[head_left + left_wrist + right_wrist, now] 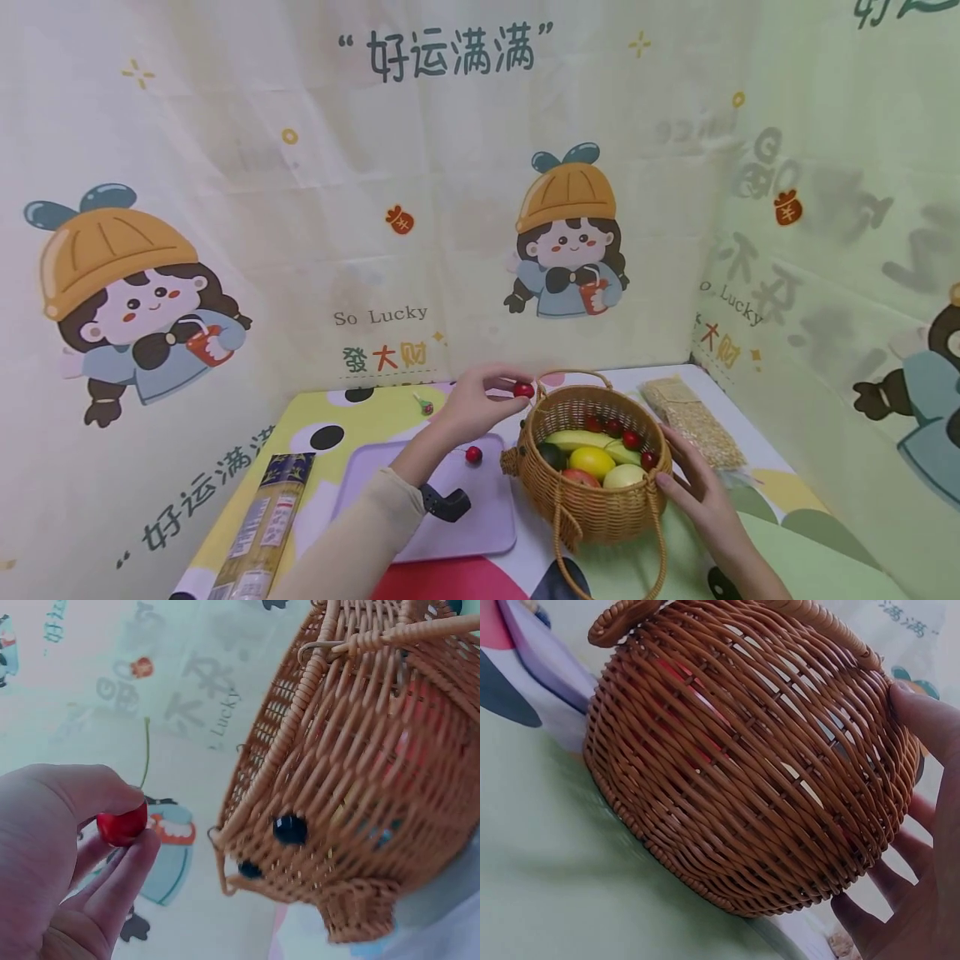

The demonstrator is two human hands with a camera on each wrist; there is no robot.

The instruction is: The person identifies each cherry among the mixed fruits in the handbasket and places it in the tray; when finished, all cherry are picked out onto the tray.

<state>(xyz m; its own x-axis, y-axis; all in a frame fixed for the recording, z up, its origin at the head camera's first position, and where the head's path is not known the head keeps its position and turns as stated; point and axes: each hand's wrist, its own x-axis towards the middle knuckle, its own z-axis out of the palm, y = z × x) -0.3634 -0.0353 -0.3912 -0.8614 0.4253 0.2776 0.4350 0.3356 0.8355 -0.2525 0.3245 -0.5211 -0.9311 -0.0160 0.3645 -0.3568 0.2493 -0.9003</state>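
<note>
My left hand (480, 404) pinches a red cherry (122, 825) between thumb and fingertips, its green stem pointing up. It is held just left of the rim of a wicker basket (600, 521). Inside the basket lie a banana (558, 437), a lemon (591, 461), a pale round fruit (624, 477), a red fruit, a dark green fruit and several cherries (632, 439). My right hand (701, 483) rests on the basket's right side, fingers spread along the weave and thumb at the rim. Another cherry (473, 455) sits on a lilac tray (457, 543) beneath my left forearm.
A long pack of what looks like noodles (262, 525) lies left of the tray. Behind the basket on the right is a clear bag of pale grains (693, 421). A small green and red item (425, 406) lies beyond the tray. The basket's handle (660, 554) hangs toward me.
</note>
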